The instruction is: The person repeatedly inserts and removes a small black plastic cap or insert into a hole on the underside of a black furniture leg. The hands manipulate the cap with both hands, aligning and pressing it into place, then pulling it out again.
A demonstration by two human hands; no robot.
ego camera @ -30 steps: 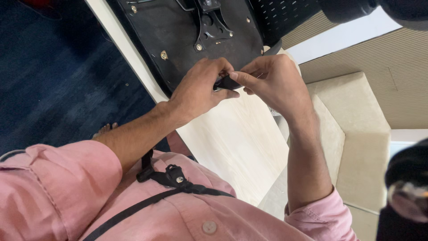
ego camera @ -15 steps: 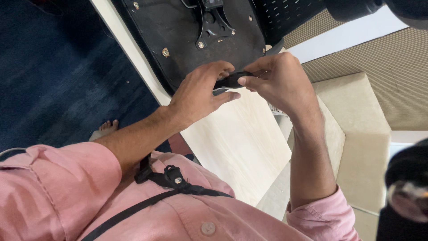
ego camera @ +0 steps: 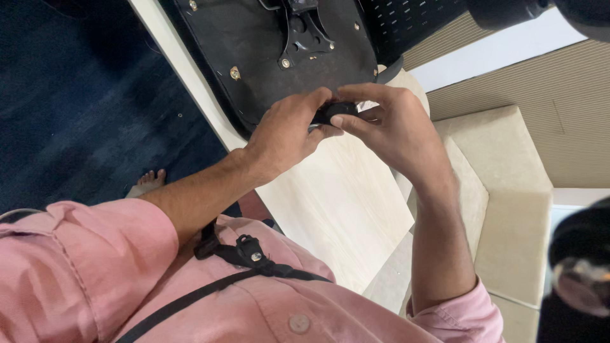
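My left hand [ego camera: 286,136] and my right hand [ego camera: 391,127] meet above a pale wooden tabletop [ego camera: 343,209], fingers pinched together on a small black part [ego camera: 335,112] held between them. Most of that part is hidden by my fingers. Just beyond my hands lies the black underside of an office chair seat [ego camera: 254,51] with brass screws and a black metal bracket [ego camera: 305,32] at its middle.
Dark blue carpet [ego camera: 76,101] lies to the left, with my bare foot [ego camera: 147,182] on it. A beige cushioned sofa [ego camera: 515,209] stands to the right. A black mesh chair back [ego camera: 413,22] lies at the top. A dark blurred object [ego camera: 578,267] fills the lower right corner.
Both hands stay pinched on the small black part, drifting slightly left and up in view as the camera shifts. The chair seat has not moved.
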